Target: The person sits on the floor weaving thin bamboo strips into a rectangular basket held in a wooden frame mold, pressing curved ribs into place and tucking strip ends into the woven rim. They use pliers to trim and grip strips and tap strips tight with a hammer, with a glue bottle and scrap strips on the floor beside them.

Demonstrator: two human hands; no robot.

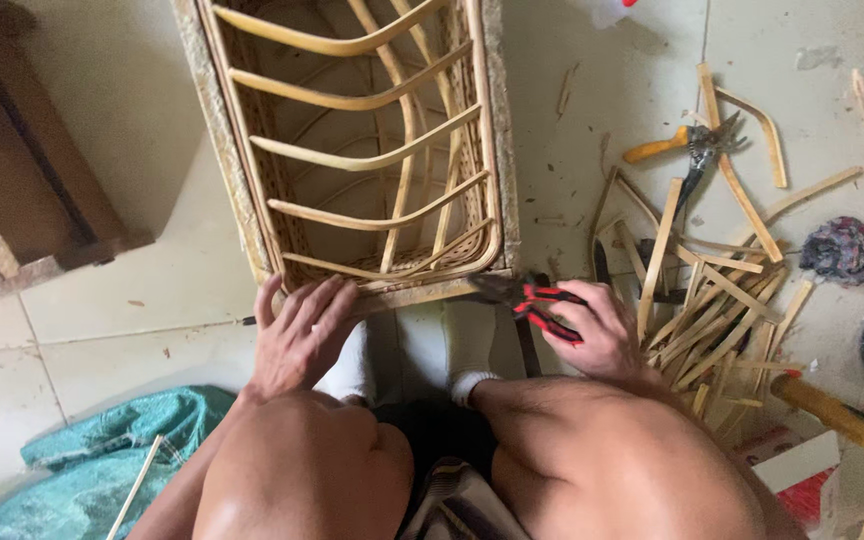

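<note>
A rattan frame (362, 150) with curved cane slats and woven edges stands on the tiled floor in front of my knees. My left hand (297, 335) rests flat with fingers spread against the frame's near bottom-left corner. My right hand (592, 330) grips red-and-black pliers (537, 298), whose jaws point left at the frame's near right corner. My socked feet (467, 350) sit between both hands, just under the frame's edge.
A pile of cut cane strips (712, 290) lies on the floor to the right. Orange-handled shears (687, 150) lie beyond it. A yellow-handled tool (832, 410) is at lower right, a teal cloth (112, 460) at lower left, a wooden piece (22, 180) at far left.
</note>
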